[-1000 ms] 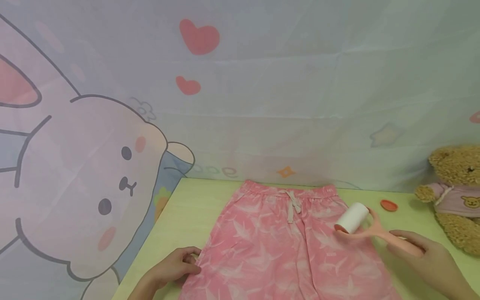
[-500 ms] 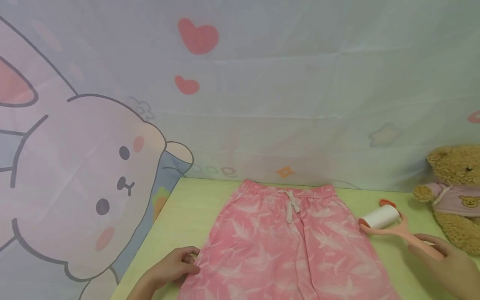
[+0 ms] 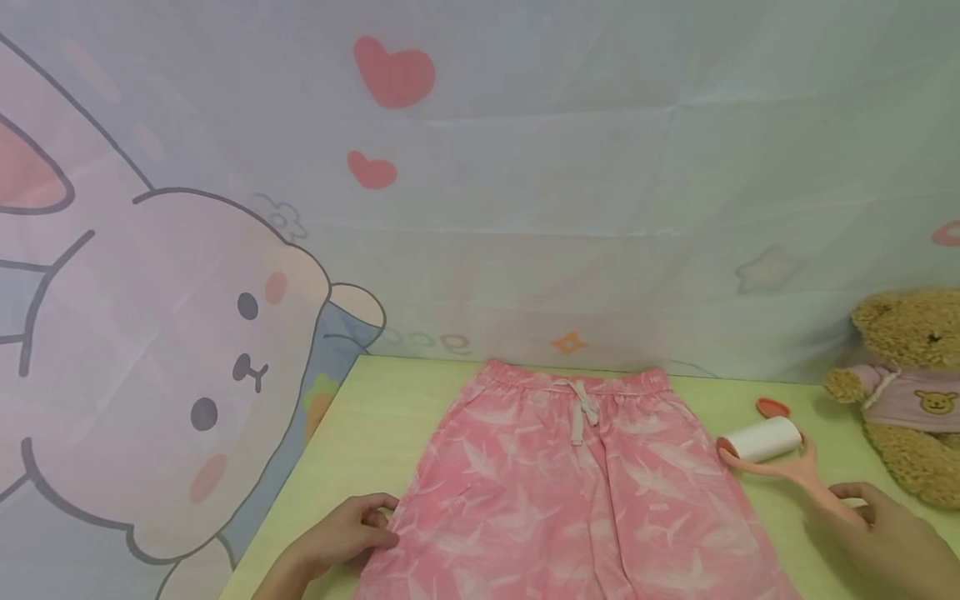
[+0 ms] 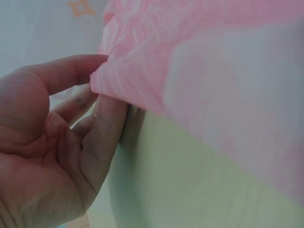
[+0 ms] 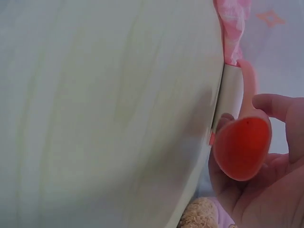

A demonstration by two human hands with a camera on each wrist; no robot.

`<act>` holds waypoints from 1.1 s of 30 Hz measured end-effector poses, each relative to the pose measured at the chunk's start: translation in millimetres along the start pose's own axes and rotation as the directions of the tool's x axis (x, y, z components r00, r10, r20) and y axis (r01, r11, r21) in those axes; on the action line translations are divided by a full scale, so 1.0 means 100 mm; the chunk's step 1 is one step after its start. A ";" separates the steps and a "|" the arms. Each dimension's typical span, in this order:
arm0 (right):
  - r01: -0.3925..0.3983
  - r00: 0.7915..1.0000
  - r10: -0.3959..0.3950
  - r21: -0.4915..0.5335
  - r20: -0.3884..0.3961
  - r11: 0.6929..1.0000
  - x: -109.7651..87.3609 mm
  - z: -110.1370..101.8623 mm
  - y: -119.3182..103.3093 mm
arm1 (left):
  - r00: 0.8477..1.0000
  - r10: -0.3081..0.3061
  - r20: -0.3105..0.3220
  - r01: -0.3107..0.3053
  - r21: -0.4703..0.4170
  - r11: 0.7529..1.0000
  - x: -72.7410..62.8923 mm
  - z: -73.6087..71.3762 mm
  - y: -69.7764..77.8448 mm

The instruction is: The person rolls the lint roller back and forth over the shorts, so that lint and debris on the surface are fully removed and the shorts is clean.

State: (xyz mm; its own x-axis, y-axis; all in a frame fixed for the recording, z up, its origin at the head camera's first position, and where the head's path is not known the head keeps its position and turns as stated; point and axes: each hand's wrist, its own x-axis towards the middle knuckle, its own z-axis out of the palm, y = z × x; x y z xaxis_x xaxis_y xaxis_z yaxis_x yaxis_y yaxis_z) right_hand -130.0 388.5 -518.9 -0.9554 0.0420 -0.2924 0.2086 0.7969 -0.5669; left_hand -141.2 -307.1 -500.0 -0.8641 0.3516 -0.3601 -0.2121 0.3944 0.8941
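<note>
Pink pants (image 3: 540, 483) with a pale leaf-like print lie flat, their white drawstring (image 3: 583, 408) tied at the waistband. At their left edge, my left hand (image 3: 348, 533) pinches the fabric; the left wrist view shows the cloth edge (image 4: 128, 80) between thumb and fingers. My right hand (image 3: 892, 533) grips the peach handle of a lint roller (image 3: 763, 440). Its white roll is beside the pants' right edge, the left end at or just over the fabric. In the right wrist view, the handle's hollow orange end (image 5: 242, 149) faces the camera, with fingers curled around it.
A small red-orange cap (image 3: 772, 407) lies on the pale green table (image 3: 405, 417) behind the roller. At the far right sits a brown teddy bear (image 3: 911, 400) in a pink shirt. A printed cloth backdrop (image 3: 562, 208) rises along the table's back edge.
My right hand has carried the lint roller rightward from over the pants to beside their right edge, then slightly lower toward me. The left hand has stayed at the pants' left edge.
</note>
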 end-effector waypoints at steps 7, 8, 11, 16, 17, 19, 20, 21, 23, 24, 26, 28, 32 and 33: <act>-0.035 0.997 0.036 -0.016 0.067 0.999 0.01 0.04 0.07 | 1.000 0.000 0.009 0.000 -0.009 1.000 0.02 0.00 -0.01; -0.048 0.996 0.049 -0.017 0.078 0.999 0.02 0.04 0.07 | 1.000 0.002 0.011 -0.002 -0.010 1.000 0.02 0.00 -0.01; -0.062 0.994 0.064 -0.027 0.088 0.998 0.04 0.05 0.08 | 1.000 0.006 0.013 -0.006 -0.009 1.000 0.03 -0.01 -0.01; -0.020 0.998 0.021 -0.019 0.054 1.000 0.03 0.02 0.08 | 1.000 -0.001 0.012 0.001 0.005 1.000 0.04 -0.05 -0.01; -0.008 0.999 0.009 -0.014 0.044 1.000 0.03 0.00 0.08 | 1.000 -0.001 0.008 0.001 0.017 1.000 0.04 -0.07 0.00; 0.016 0.999 -0.016 -0.006 0.027 1.000 0.02 -0.05 0.08 | 1.000 -0.001 -0.008 0.001 0.045 0.999 0.05 -0.11 0.02; 0.033 0.999 -0.033 0.001 0.012 0.999 0.01 -0.07 0.07 | 1.000 0.001 -0.023 0.000 0.060 0.998 0.05 -0.14 0.05; 0.037 0.999 -0.037 0.019 0.003 0.999 0.01 -0.10 0.05 | 0.999 0.005 -0.045 -0.002 0.074 0.997 0.06 -0.18 0.07; 0.051 0.997 -0.048 0.054 -0.061 0.997 0.01 -0.14 0.00 | 0.995 0.026 -0.097 -0.016 0.101 0.995 0.08 -0.25 0.14; 0.066 0.992 -0.059 0.061 -0.113 0.996 0.01 -0.16 -0.04 | 0.990 0.042 -0.133 -0.026 0.119 0.993 0.10 -0.28 0.18; 0.106 0.973 -0.090 0.066 -0.213 0.992 0.01 -0.20 -0.14 | 0.971 0.103 -0.216 -0.064 0.181 0.981 0.15 -0.35 0.27; 0.161 0.940 -0.138 0.049 -0.312 0.986 0.03 -0.25 -0.25 | 0.934 0.193 -0.299 -0.107 0.282 0.953 0.19 -0.41 0.37; 0.242 0.891 -0.240 -0.043 -0.385 0.969 0.08 -0.39 -0.51 | 0.819 0.401 -0.410 -0.155 0.515 0.843 0.29 -0.52 0.63; 0.252 0.888 -0.257 -0.062 -0.381 0.966 0.10 -0.44 -0.57 | 0.793 0.441 -0.421 -0.154 0.562 0.813 0.31 -0.54 0.71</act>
State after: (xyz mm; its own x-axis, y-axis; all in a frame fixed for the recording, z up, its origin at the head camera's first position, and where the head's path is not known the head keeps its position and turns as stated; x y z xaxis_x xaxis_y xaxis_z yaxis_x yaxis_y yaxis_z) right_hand -160.3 369.8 -455.6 -0.9819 0.0623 0.1791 -0.0527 0.8177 -0.5733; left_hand -207.9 -314.1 -433.2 -0.9706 0.0955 0.2208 0.2171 0.7433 0.6328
